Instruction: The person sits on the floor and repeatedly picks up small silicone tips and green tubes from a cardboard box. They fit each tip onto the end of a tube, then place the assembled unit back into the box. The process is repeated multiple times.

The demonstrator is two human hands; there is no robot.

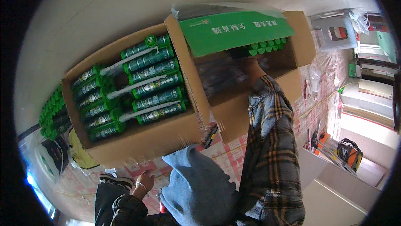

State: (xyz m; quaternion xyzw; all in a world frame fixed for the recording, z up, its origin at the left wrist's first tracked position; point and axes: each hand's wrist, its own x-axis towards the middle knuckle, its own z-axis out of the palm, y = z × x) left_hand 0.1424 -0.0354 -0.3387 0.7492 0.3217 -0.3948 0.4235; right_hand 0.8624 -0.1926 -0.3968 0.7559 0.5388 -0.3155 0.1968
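Head view: right hand (250,65) reaching into the right cardboard box (303,38), among green-capped sealant tubes (267,46) under a green flap (234,29); grip hidden by the box contents, so cannot tell whether spread or pinching. Left hand (144,181) low near the floor (138,169), below the left cardboard box (142,142), fingers loosely spread, holding nothing. Left box packed with rows of green cartridges (154,86) and white nozzles (133,86). Plaid sleeve (267,151) running up to the right box.
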